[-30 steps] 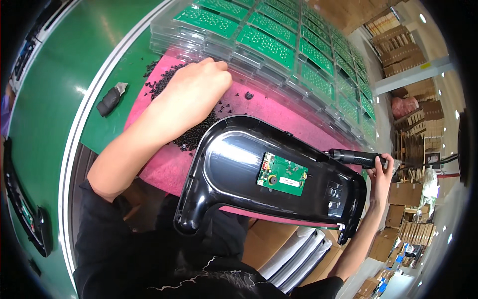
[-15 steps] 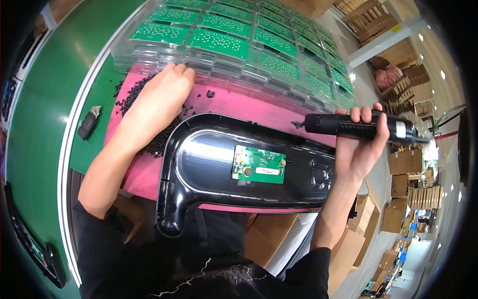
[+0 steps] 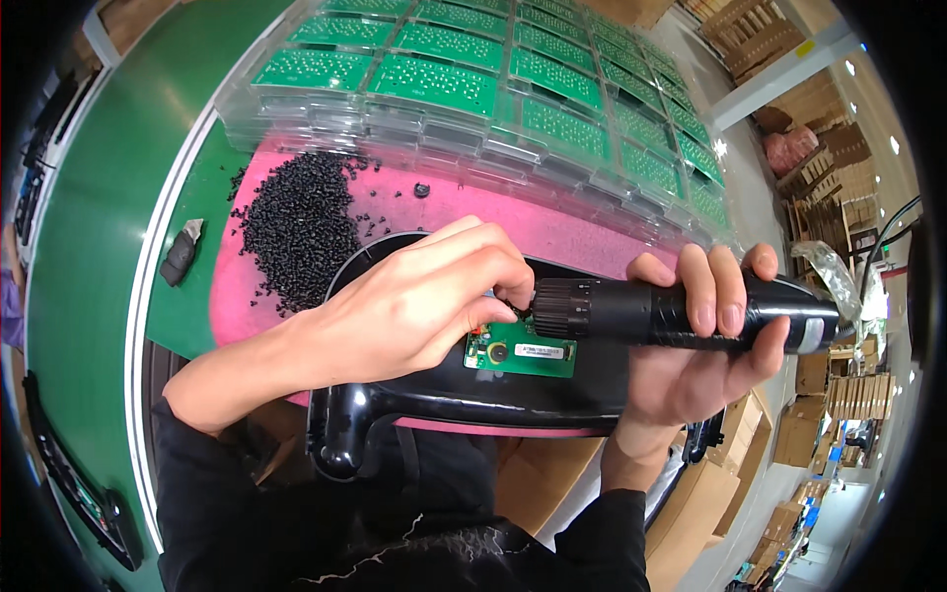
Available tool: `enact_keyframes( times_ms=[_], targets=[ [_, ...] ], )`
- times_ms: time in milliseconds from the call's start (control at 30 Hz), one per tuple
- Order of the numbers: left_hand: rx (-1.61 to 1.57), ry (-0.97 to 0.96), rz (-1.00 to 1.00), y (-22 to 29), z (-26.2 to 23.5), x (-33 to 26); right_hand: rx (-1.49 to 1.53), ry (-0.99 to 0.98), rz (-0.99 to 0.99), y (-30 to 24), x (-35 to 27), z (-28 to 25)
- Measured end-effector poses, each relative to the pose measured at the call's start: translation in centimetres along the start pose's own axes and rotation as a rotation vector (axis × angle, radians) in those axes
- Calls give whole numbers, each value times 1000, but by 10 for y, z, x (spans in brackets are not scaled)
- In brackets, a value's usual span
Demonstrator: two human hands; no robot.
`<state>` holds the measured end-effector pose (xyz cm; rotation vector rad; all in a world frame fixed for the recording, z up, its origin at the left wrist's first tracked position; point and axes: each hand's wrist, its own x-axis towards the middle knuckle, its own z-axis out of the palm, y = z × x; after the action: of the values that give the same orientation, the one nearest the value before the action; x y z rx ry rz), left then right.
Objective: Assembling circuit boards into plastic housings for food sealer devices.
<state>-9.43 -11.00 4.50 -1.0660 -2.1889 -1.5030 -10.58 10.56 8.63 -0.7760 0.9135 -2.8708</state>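
Evidently, a strip of pink mat shows between the far clear plastic trays and the black housing, with a pile of small black screws toward the mat's left edge. Over the green circuit board inside the housing, the left hand draws thumb and fingers together at the tip of the black power screwdriver, anything pinched there hidden. The right hand wraps closely round its body

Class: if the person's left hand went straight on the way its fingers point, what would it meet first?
Probably the ribbed front of the black, cylindrical power screwdriver held by the right hand, just ahead of the left hand; whether its fingers touch it is unclear.
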Motion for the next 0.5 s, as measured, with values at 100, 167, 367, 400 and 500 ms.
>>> enact_keyframes(
  times_ms=[100, 167, 367, 400, 500],
  targets=[
    [-81, 5, -40, 0, 3, -1, -22, -62, -66, -1, -5, 4],
    [-95, -17, -90, 3, 1, -1, -57, -93, -76, -3, -6, 4],
    [-115, 50, -172, -4, 0, -5, -145, -111, -113, -12, -9, 0],
    [-70, 20, -200, -2, -1, -5, -138, -105, -131, -12, -9, 0],
    [-56, -153, -267, 0, 1, -7, -125, -113, -150, -14, -8, 1]
  ],
)
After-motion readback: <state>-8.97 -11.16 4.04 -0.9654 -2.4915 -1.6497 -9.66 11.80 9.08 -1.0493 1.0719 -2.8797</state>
